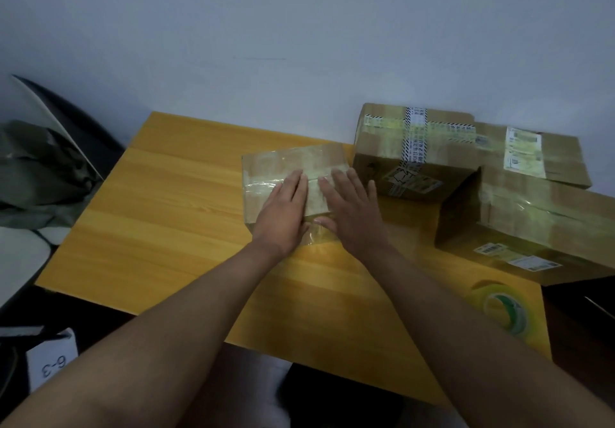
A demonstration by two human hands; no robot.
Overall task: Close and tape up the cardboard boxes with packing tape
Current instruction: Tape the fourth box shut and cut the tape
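small cardboard box (pixel 283 168) on yellow wooden table (pixel 159 201), just right of table centre, flaps down, top covered in clear glossy tape. left hand (pixel 283 209) flat on box top, fingers straight and together, pointing away, palm pressing the near half; holding nothing, just pressing. right hand (pixel 352 206) flat beside it on the same box, fingers straight and slightly spread, palm over the near right corner; thumb tucked down at the front edge, touching a strip of clear tape (pixel 316 234) that hangs over the front face down to the table. hands nearly touching each other at the thumbs. both forearms bare, reaching in from bottom of view.

taped box with striped printed tape (pixel 409 151) just right of the small box, near the wall, closed. flatter box with white label (pixel 532 151) behind and right of it, against the wall, touching or overlapping, cannot tell which. large box (pixel 532 224) at right table edge, closed, clear tape across top, small labels on its front side, overhanging the table edge.

roll of clear packing tape (pixel 502 308) with green-white core lying flat at near right table corner, well apart from the hands.

dark chair (pixel 73 121) left of table with grey-green cloth (pixel 36 174) piled on it. white tag marked 6-3 (pixel 53 366) at lower left, below table level. pale wall (pixel 299 28) behind.
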